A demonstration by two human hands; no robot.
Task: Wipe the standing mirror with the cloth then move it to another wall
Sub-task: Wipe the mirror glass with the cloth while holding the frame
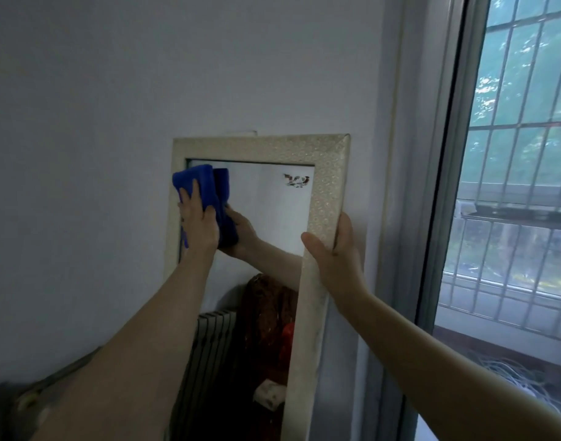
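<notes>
A tall standing mirror (326, 173) with a pale patterned frame leans against the white wall, its top at mid-frame. My left hand (198, 219) presses a folded blue cloth (198, 183) flat against the glass at the mirror's upper left corner. The hand and cloth are doubled in the reflection. My right hand (339, 254) grips the mirror's right frame edge, thumb on the front and fingers wrapped behind it. A small bird decal sits in the glass near the top right.
A window with metal bars (511, 173) and its grey frame stand just right of the mirror. The white wall (82, 154) fills the left. A radiator and dark red fabric show only as reflections in the lower glass.
</notes>
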